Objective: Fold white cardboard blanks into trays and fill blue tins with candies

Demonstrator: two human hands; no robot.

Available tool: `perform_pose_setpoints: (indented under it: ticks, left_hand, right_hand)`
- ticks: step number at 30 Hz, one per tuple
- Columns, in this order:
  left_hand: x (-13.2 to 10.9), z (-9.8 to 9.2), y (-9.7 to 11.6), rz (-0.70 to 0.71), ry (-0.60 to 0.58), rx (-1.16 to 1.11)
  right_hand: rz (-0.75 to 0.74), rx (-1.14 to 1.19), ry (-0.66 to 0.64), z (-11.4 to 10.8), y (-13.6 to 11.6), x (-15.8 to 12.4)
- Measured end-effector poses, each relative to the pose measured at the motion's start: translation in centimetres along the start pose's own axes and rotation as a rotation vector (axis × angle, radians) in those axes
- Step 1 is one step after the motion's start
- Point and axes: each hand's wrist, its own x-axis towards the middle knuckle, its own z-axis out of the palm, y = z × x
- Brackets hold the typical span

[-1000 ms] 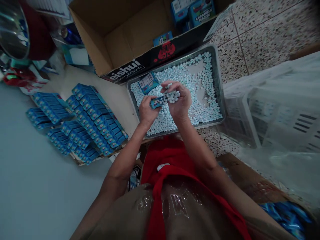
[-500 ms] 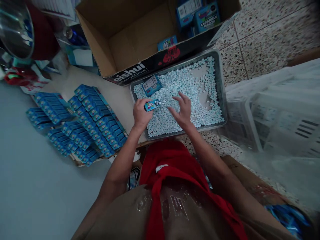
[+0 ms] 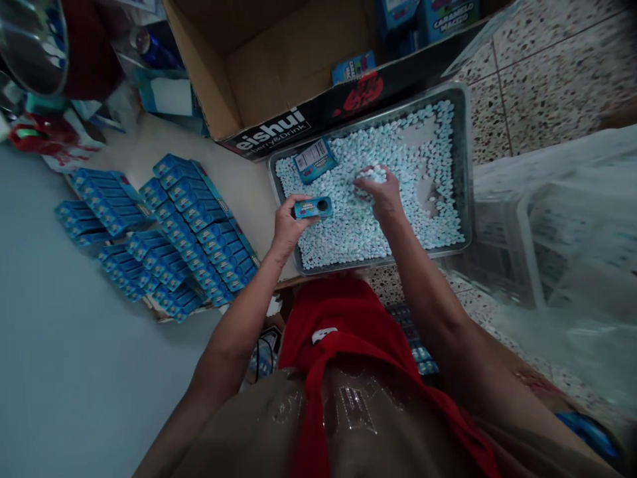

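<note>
My left hand (image 3: 288, 226) is closed round a small blue candy box (image 3: 304, 208), whose dark round opening shows at its right end. To its right, my right hand (image 3: 385, 192) cups a heap of small pale candies (image 3: 373, 174) just over the tray. Loose white and light-blue candies cover most of the metal tray (image 3: 466, 166), with bare patches at its right side. A larger blue carton (image 3: 314, 160) with a barcode label lies on the candies at the tray's upper left.
Behind the tray stands an open cardboard box (image 3: 279, 79) with blue cartons inside. Rows of small blue boxes (image 3: 189, 226) are stacked at the left. A translucent plastic crate (image 3: 535, 252) stands right of the tray. A metal pot (image 3: 34, 46) is at the upper left.
My right hand has gone from spread fingers to holding a heap of candies, slightly farther right. The candies at the small box's opening no longer show. The view has shifted a little.
</note>
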Motion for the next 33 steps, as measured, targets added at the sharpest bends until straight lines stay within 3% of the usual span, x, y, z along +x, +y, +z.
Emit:
perform_pose_setpoints:
  ticks: [3,7,10,14,18,20,23,27,30,33]
  left_hand:
    - [0.1,0.9,1.6,0.083,0.018,0.114]
    - [0.5,1.6,3.6,0.167,-0.008,0.21]
    - [0.5,1.8,4.5,0.217,-0.01,0.29]
    - [-0.1,2.5,5.2,0.226,0.011,0.4]
    - [-0.7,3.1,5.8,0.286,0.008,0.493]
    - [-0.5,2.9,5.6,0.285,0.052,0.466]
    - [0.2,2.3,4.9,0.208,0.101,0.335]
    - [0.9,2.3,3.5,0.139,0.029,0.167]
    - [1.0,2.8,2.8,0.124,-0.022,0.091]
    - [1.0,2.6,2.2,0.107,-0.036,0.032]
  right_hand:
    - [0.104,0.386,-0.065,1.4,-4.3,-2.5]
    - [-0.071,0.442,-0.032,3.7,-7.9,-5.0]
    - [-0.156,0.414,0.05,4.9,-8.3,-5.2]
    - [-0.196,0.36,0.054,5.9,-8.2,-5.6]
    - [-0.244,0.377,0.096,4.9,-8.8,-6.1]
    - [-0.19,0.331,0.105,3.1,-8.2,-5.9]
    - [-0.097,0.03,0.111,-0.4,-5.6,-4.9]
    - [-0.127,-0.391,0.134,-3.7,-1.3,-3.5]
    - [-0.192,-0.621,0.133,-4.1,0.2,-2.5]
    - [-0.254,-0.79,0.028,-3.1,0.6,-1.2]
